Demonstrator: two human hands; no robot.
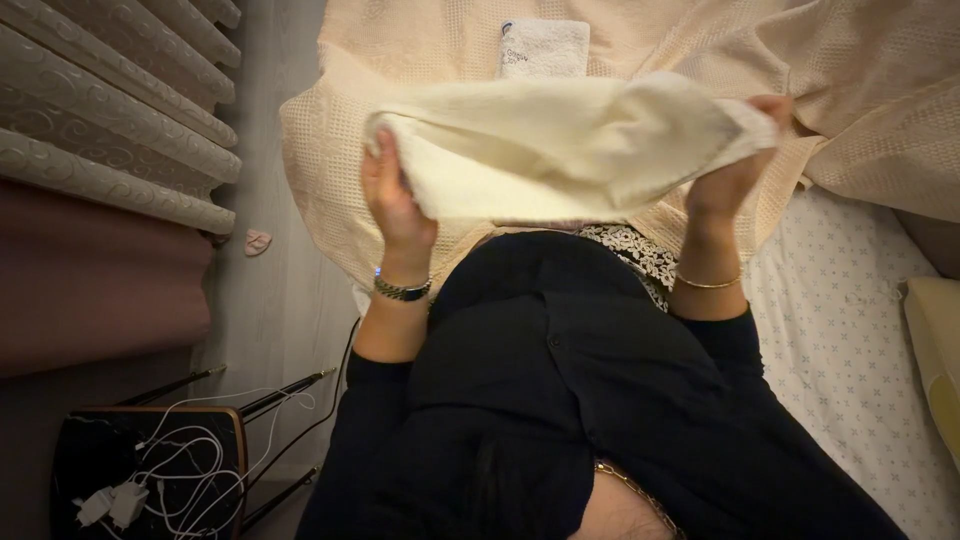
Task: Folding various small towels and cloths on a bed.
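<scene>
Partly hidden | both hands point(400, 200) point(735, 165) pinching cream towel point(560, 140) | fingertips covered by cloth

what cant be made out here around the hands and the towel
Head view, the only one:
- Left hand: fingertips hidden under the cream towel.
- Right hand: fingers mostly wrapped in the towel's corner.
- Folded white cloth on the bedspread: top cut off by the frame edge, its small label too small to make out.
- Pillow: cut off by the right edge.
- Side table with white cables: dark, cut off at the bottom.
</scene>
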